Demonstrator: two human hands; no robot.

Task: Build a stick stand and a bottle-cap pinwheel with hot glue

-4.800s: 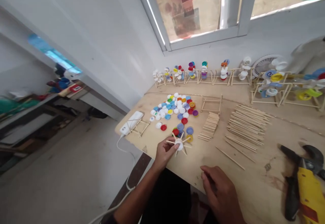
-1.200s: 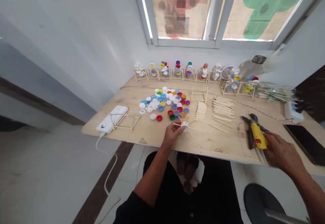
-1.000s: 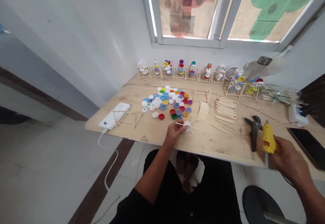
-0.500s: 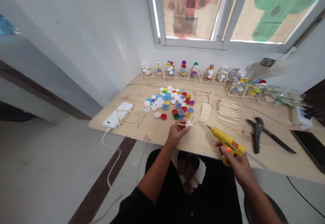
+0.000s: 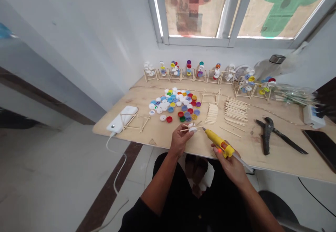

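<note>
Between the fingers of my left hand (image 5: pixel 179 141) is a white bottle cap (image 5: pixel 193 128) with thin wooden sticks poking out around it. My right hand (image 5: pixel 229 162) is wrapped round a yellow glue gun (image 5: pixel 216 141), whose small light glows red. The gun's tip points left at one of the sticks on the cap, very near its end; whether they touch I cannot tell. Just beyond my left hand lies a spread of coloured bottle caps (image 5: pixel 173 104). Short cut sticks (image 5: pixel 211 114) and a pile of longer sticks (image 5: pixel 235 113) lie farther back.
Stick frames holding cap wheels (image 5: pixel 189 71) line the wall. An unfilled stick frame (image 5: pixel 211 96) stands before them, another (image 5: pixel 135 122) by a white power bank (image 5: pixel 122 119). Rightward lie a black-handled cutting tool (image 5: pixel 267 135), a phone (image 5: pixel 320 148) and a power strip (image 5: pixel 313 116).
My right hand has brought the glue gun left, its tip now close to the sticks on the cap. My left hand has shifted slightly left and turned the cap a little.
</note>
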